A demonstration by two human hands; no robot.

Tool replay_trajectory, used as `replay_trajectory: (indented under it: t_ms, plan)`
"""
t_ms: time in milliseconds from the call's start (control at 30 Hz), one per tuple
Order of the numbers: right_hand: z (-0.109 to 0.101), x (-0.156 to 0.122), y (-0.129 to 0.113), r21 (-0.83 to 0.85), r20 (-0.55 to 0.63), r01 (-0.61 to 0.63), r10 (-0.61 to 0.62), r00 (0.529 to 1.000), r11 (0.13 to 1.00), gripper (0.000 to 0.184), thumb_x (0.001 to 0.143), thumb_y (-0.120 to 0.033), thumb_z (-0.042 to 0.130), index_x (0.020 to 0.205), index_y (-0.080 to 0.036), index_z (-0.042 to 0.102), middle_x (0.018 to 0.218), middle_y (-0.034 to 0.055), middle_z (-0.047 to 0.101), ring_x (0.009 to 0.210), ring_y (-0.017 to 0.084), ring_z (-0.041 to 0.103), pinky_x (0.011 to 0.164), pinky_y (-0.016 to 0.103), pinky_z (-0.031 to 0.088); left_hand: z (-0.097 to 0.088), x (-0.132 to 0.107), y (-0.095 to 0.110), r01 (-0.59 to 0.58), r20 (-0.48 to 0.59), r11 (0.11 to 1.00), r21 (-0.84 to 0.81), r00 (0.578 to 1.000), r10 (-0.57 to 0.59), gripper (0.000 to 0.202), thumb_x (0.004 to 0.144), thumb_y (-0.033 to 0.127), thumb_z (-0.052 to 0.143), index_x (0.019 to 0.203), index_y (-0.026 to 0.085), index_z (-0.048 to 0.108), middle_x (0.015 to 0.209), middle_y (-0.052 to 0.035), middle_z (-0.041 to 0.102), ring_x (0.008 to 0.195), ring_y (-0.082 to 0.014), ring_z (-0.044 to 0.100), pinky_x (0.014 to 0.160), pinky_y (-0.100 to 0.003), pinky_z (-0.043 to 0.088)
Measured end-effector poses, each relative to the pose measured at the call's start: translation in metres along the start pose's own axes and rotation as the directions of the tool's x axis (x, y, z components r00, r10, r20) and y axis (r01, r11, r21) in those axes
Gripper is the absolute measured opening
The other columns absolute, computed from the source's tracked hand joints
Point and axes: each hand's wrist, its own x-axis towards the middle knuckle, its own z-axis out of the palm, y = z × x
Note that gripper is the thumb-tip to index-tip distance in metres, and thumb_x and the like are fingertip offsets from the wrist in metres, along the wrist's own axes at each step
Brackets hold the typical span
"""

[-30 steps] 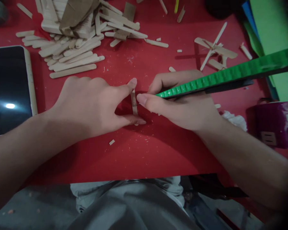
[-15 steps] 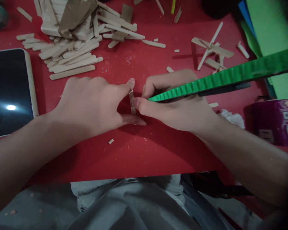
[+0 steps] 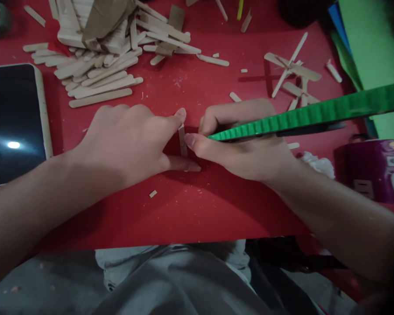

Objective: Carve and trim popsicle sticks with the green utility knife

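A short piece of craft stick (image 3: 183, 142) lies on the red tabletop. My left hand (image 3: 128, 140) is palm down over it, with the forefinger at its far end and the thumb at its near end, holding it between them. My right hand (image 3: 239, 138) grips a long green ridged tool (image 3: 298, 114), which looks like a utility knife, close to its front end. The tool slants up to the right. Its tip, at the stick's right side, is hidden by my right fingers. A small wood offcut (image 3: 153, 194) lies nearer to me.
Many loose craft sticks (image 3: 101, 92) are heaped at the back left, beside a phone or tablet (image 3: 11, 127). An assembly of crossed sticks (image 3: 289, 68) stands back right. A purple box with sockets (image 3: 376, 170), crumpled white tissue (image 3: 318, 164) and green sheets (image 3: 374, 39) are at the right.
The rear of the green tool has dropped a little. My right hand has shifted slightly right, while my left hand keeps its hold on the stick piece. The whole view has moved slightly.
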Motion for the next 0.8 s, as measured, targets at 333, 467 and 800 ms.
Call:
replay_trajectory:
  t_ms: [333,467,800]
  plan:
    - [-0.0002,-0.0010,-0.0021,0.053,-0.018,0.003,-0.002,1.000,0.999,0.035,0.080,-0.018,0.069,0.053,-0.020,0.046,0.050,-0.0059,0.041,0.047,0.007,0.035,0.045,0.026,0.027,0.0028,0.0018,-0.0029,0.012,0.068,0.993,-0.120,0.998,-0.004,0.099,0.074,0.087,0.022,0.141,0.020,0.051,0.099,-0.0086,0.065,0.121,-0.0447,0.056,0.097,-0.058,0.042]
    - [-0.0009,-0.0014,-0.0013,0.065,-0.022,0.010,-0.008,1.000,0.998,0.034,0.079,-0.017,0.069,0.053,-0.020,0.046,0.049,-0.0064,0.042,0.047,0.007,0.035,0.045,0.026,0.026,0.0032,0.0022,-0.0027,0.022,0.054,0.995,-0.094,0.998,-0.017,0.100,0.067,0.092,0.041,0.141,0.026,0.051,0.091,-0.0089,0.066,0.107,-0.0436,0.063,0.090,-0.060,0.046]
    - [-0.0018,-0.0014,-0.0022,0.050,-0.015,-0.022,0.023,1.000,0.998,0.035,0.079,-0.018,0.071,0.053,-0.020,0.048,0.050,-0.0060,0.043,0.048,0.008,0.037,0.047,0.028,0.029,0.0043,0.0025,-0.0028,0.050,0.082,0.975,-0.215,0.996,-0.034,0.091,0.070,0.085,0.046,0.140,0.027,0.051,0.105,-0.0073,0.068,0.130,-0.0471,0.048,0.100,-0.058,0.043]
